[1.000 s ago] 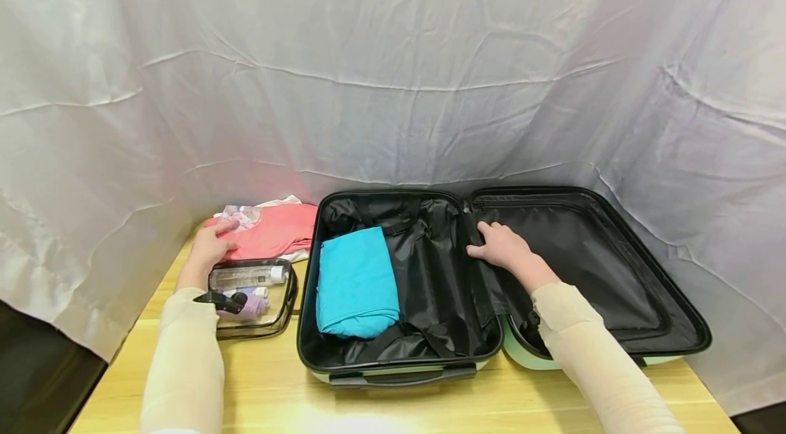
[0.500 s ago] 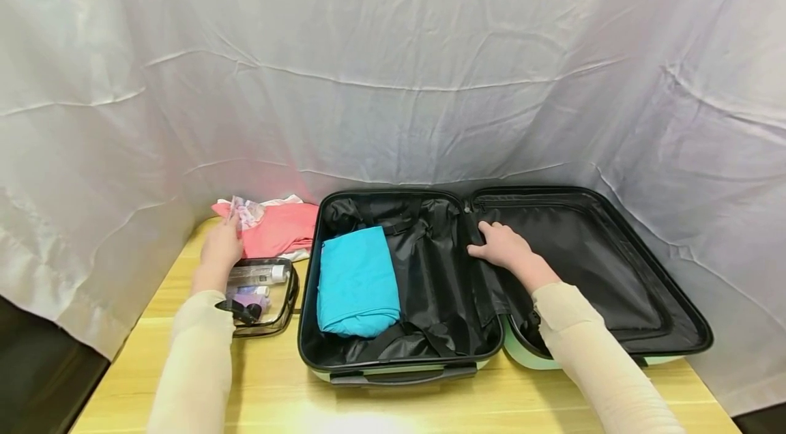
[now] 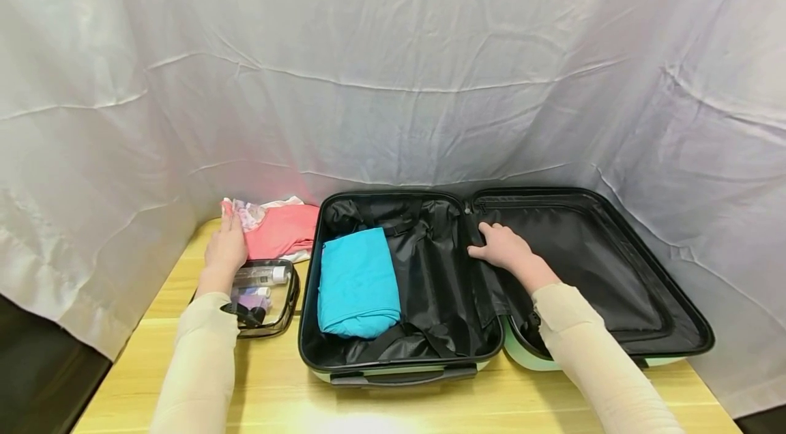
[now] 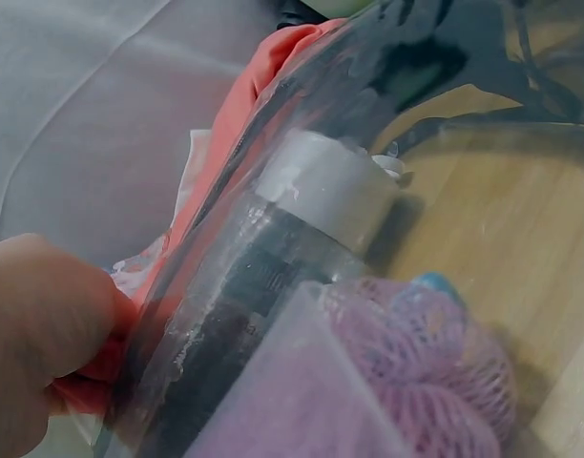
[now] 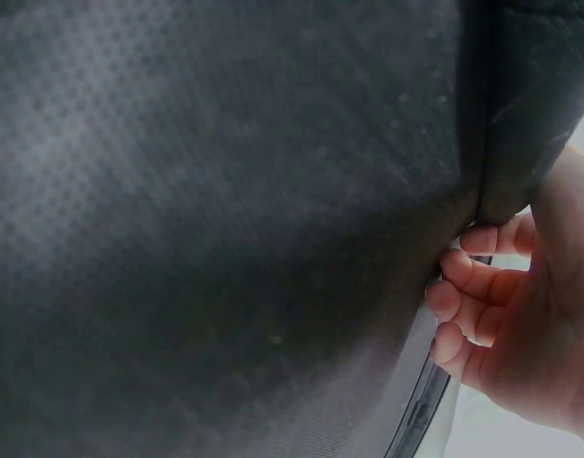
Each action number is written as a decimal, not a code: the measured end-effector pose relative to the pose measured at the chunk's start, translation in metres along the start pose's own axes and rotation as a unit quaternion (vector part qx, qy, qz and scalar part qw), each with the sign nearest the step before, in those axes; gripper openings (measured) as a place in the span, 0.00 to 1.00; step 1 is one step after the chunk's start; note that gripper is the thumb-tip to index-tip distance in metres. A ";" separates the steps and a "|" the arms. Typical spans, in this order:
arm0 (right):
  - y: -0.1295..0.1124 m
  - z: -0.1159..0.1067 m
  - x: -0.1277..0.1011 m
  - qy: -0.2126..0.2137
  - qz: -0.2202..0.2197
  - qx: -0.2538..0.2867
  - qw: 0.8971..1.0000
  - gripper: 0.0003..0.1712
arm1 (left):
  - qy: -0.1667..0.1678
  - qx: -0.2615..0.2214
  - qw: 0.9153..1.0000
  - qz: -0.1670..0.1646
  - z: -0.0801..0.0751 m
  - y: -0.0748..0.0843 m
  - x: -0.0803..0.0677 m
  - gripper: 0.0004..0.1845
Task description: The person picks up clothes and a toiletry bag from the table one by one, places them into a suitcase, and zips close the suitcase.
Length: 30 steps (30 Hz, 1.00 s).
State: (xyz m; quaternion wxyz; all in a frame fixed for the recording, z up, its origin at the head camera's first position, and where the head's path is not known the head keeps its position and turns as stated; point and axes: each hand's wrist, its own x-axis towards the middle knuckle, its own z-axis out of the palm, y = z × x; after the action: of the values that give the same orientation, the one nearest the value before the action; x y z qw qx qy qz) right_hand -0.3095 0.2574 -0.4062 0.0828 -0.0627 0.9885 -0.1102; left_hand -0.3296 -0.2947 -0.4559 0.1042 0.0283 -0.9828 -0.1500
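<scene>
Left hand [image 3: 225, 251] rests on pink cloth [image 3: 282, 229], fingers straight, at 10 o'clock of the case [image 3: 614, 215]. Right hand [image 3: 505, 248] grasps its black divider [image 3: 479, 270], fingers curled.

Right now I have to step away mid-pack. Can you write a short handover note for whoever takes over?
Left hand: laid on the near edge of the folded pink garment at the table's back left; grip not clear.
Right hand: fingers curled on the black liner by the hinge of the open suitcase.
Done: folded teal garment lies in the left half.
Left: pink garment, the white patterned cloth with it, and the clear toiletry pouch are outside the case. Right half looks empty.
</scene>
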 end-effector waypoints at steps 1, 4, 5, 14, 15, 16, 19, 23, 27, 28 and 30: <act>0.000 0.000 0.000 0.000 0.000 0.000 1.000 0.42 | -0.004 0.005 1.000 0.004 0.000 0.000 0.000 0.30; 0.001 0.000 0.000 0.000 -0.002 -0.002 1.000 0.42 | -0.022 0.019 0.999 0.017 0.001 0.001 0.001 0.32; 0.001 0.001 0.000 0.000 -0.003 -0.001 1.000 0.42 | -0.029 0.022 0.999 0.024 0.001 0.001 0.002 0.33; 0.000 0.000 0.000 -0.002 -0.001 0.002 1.000 0.43 | -0.073 -0.058 0.995 0.029 0.004 -0.005 0.009 0.45; 0.000 0.000 0.000 -0.002 -0.002 0.001 1.000 0.43 | -0.071 -0.062 0.995 0.027 0.004 -0.006 0.009 0.45; 0.000 0.000 0.000 -0.003 -0.002 0.000 1.000 0.42 | -0.069 -0.065 0.995 0.023 0.004 -0.007 0.009 0.45; 0.000 0.000 0.000 -0.003 -0.001 0.000 1.000 0.42 | -0.072 -0.074 0.995 0.010 0.003 -0.009 0.009 0.46; -0.001 -0.001 0.000 -0.004 -0.002 0.002 1.000 0.42 | -0.081 -0.082 0.993 -0.012 0.003 -0.014 0.011 0.46; -0.001 -0.001 -0.001 -0.006 0.001 0.004 1.000 0.43 | -0.089 -0.097 0.991 -0.020 0.004 -0.019 0.013 0.45; -0.001 -0.001 -0.001 -0.007 0.002 0.004 1.000 0.43 | -0.092 -0.101 0.990 -0.020 0.004 -0.020 0.013 0.45; -0.002 -0.001 -0.001 -0.007 0.003 0.003 1.000 0.43 | -0.095 -0.115 0.988 -0.024 0.004 -0.021 0.013 0.44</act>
State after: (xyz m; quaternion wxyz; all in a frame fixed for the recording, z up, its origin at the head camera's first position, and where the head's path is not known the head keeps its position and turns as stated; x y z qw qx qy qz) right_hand -0.3086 0.2560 -0.4047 0.0906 -0.0604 0.9876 -0.1129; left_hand -0.3431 -0.3149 -0.4635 0.0090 0.0255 -0.9635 -0.2665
